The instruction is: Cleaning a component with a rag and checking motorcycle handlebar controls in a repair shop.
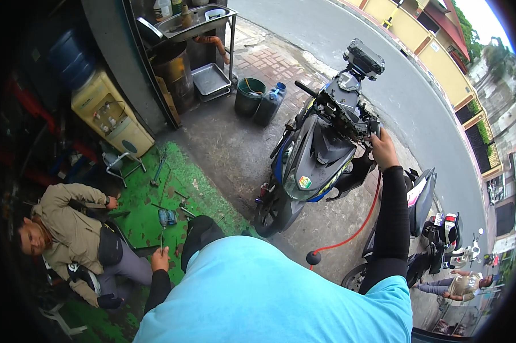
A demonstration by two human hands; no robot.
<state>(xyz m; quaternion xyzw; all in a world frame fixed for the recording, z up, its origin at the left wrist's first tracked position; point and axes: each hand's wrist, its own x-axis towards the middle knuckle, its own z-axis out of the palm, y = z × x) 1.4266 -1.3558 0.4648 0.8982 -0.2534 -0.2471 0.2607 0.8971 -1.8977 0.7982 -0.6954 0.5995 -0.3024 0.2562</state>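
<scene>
Your right hand (385, 150) grips the black handlebar end (374, 126) of the blue-and-black scooter (322, 150). Your left hand (160, 260) is closed on a thin metal rod (162, 239), near a blue power drill (167, 217).

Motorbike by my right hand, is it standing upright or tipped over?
Upright: the motorbike stands with its near wheel down on the grey floor and its handlebar raised above, your right hand at one end.
</scene>
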